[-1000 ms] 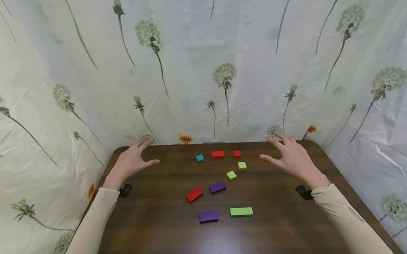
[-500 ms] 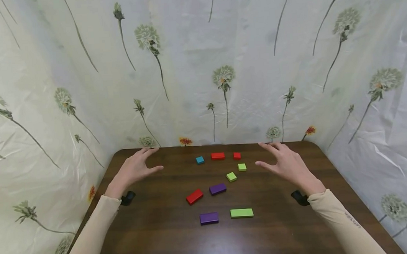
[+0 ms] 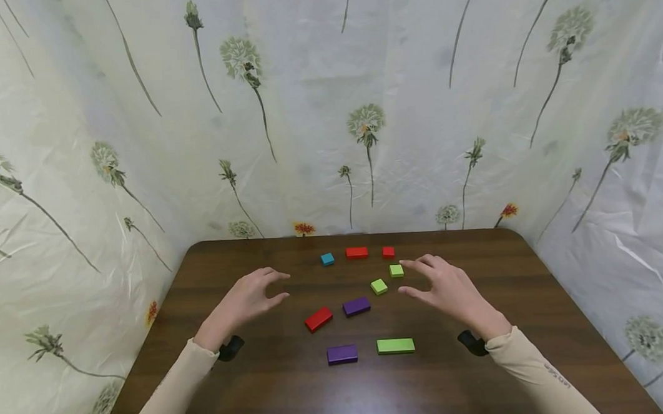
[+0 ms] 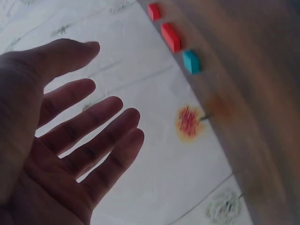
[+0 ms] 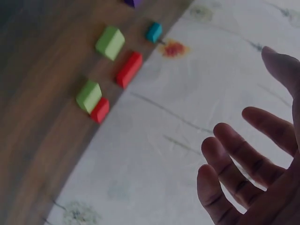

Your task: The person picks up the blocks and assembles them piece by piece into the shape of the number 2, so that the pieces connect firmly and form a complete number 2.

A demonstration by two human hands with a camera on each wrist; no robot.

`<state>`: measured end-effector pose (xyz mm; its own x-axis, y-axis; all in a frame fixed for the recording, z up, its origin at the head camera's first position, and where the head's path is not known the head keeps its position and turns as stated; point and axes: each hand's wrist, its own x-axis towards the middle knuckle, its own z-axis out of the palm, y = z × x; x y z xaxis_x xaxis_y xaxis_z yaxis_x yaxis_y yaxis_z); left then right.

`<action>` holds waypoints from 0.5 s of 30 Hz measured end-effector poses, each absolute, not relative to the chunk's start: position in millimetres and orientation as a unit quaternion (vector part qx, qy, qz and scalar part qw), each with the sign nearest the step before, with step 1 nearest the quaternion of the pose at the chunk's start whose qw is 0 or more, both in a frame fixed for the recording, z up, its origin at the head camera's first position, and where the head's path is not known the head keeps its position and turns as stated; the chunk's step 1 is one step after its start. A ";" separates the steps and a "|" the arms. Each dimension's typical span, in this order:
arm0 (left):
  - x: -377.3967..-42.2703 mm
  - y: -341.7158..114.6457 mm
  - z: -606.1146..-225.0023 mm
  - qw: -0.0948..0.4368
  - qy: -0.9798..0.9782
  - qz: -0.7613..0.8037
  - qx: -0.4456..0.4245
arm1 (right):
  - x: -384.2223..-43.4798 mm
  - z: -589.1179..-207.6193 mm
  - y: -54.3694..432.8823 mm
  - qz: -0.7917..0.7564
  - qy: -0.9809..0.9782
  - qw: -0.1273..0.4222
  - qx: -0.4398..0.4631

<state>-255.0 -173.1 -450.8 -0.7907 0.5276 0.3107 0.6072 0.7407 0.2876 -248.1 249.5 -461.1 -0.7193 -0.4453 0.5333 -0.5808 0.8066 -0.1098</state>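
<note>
My left hand [image 3: 252, 297] hovers left of the blocks in the head view, thumb and fingers spread apart and holding nothing. On the other side my right hand [image 3: 445, 288] is likewise spread, its fingertips right by a small lime block [image 3: 396, 270]. A second small lime block [image 3: 379, 286] lies just nearer. Between the hands are a red block [image 3: 318, 319] set at a slant and a purple block [image 3: 356, 306]. Closer in lie another purple block [image 3: 342, 354] and a long lime block [image 3: 396, 346]. Both wrist views show bare palms with loosely bent fingers.
Along the back of the brown table [image 3: 251, 392] sit a small blue block [image 3: 327, 259], a longer red block [image 3: 357, 252] and a small red block [image 3: 388, 252]. A flower-printed sheet [image 3: 304, 108] hangs behind the table and at both sides.
Both hands have moved inward and nearer the body, the left to the right and the right to the left. The blocks lie where they were.
</note>
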 end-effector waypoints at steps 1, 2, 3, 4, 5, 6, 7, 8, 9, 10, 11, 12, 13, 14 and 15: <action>-252.8 -170.2 -454.3 0.108 -0.924 -0.190 -0.313 | -246.1 -464.9 247.3 0.138 -0.916 0.247 0.284; -250.6 -167.2 -457.8 0.108 -0.922 -0.190 -0.320 | -244.3 -469.3 245.2 0.140 -0.914 0.246 0.289; -248.3 -164.1 -461.6 0.108 -0.919 -0.188 -0.329 | -242.6 -473.7 243.2 0.141 -0.913 0.245 0.293; -246.2 -161.0 -465.5 0.108 -0.915 -0.188 -0.339 | -240.8 -477.7 241.0 0.142 -0.913 0.243 0.296; -244.3 -157.9 -469.7 0.107 -0.912 -0.187 -0.350 | -238.9 -481.9 239.0 0.143 -0.912 0.240 0.299; -242.2 -154.6 -473.8 0.108 -0.907 -0.187 -0.362 | -237.0 -486.1 237.0 0.144 -0.913 0.236 0.301; -240.5 -151.2 -478.4 0.111 -0.900 -0.186 -0.378 | -235.0 -490.1 235.3 0.146 -0.913 0.231 0.302; -239.0 -147.9 -482.8 0.114 -0.893 -0.184 -0.395 | -233.0 -493.8 233.6 0.147 -0.915 0.224 0.302; -237.7 -144.7 -487.3 0.119 -0.884 -0.183 -0.413 | -230.7 -497.2 232.0 0.149 -0.917 0.215 0.301; -236.1 -141.6 -491.1 0.124 -0.876 -0.184 -0.429 | -228.4 -500.6 230.6 0.150 -0.919 0.206 0.300; -234.9 -138.8 -495.4 0.131 -0.866 -0.184 -0.445 | -226.3 -503.9 229.5 0.148 -0.921 0.199 0.299; -233.5 -136.2 -499.4 0.137 -0.858 -0.184 -0.460 | -224.3 -506.9 228.6 0.147 -0.923 0.192 0.298; -232.3 -133.7 -503.5 0.142 -0.850 -0.185 -0.472 | -222.5 -509.5 227.9 0.145 -0.925 0.188 0.298; -230.9 -131.5 -507.4 0.145 -0.845 -0.185 -0.480 | -220.6 -511.7 227.2 0.144 -0.926 0.185 0.297; -229.5 -129.6 -511.2 0.144 -0.842 -0.188 -0.485 | -219.2 -513.9 226.6 0.143 -0.926 0.185 0.297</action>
